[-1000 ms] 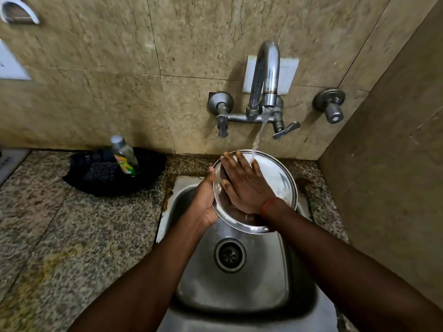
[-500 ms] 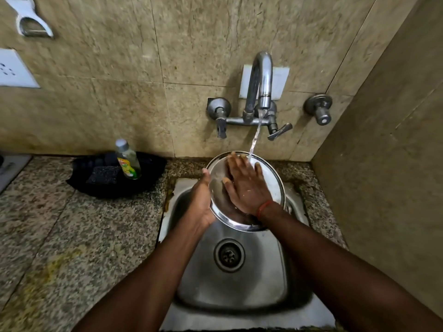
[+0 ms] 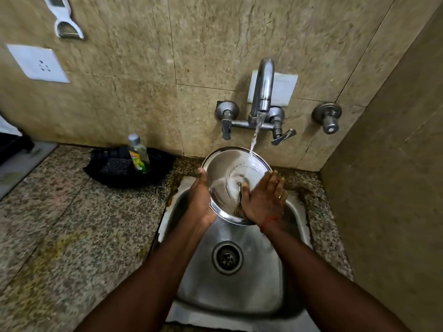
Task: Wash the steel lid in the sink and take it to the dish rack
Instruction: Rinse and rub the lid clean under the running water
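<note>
So, my left hand [image 3: 200,200] grips the lid [image 3: 227,173] by its left rim, holding it tilted over the back edge of the sink [image 3: 239,291], under the running tap [image 3: 263,87]. My right hand [image 3: 262,200] lies flat, fingers straight, against its right side, thumb on the wet inside.

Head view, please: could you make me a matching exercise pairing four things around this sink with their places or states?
1 round steel lid
2 clear soap bottle with yellow label
3 curved chrome tap
4 white wall socket

a running water
b standing in the black tray
c on the tiled wall, far left
d held over the steel sink

Pairs: 1-d, 2-b, 3-a, 4-c.
</note>
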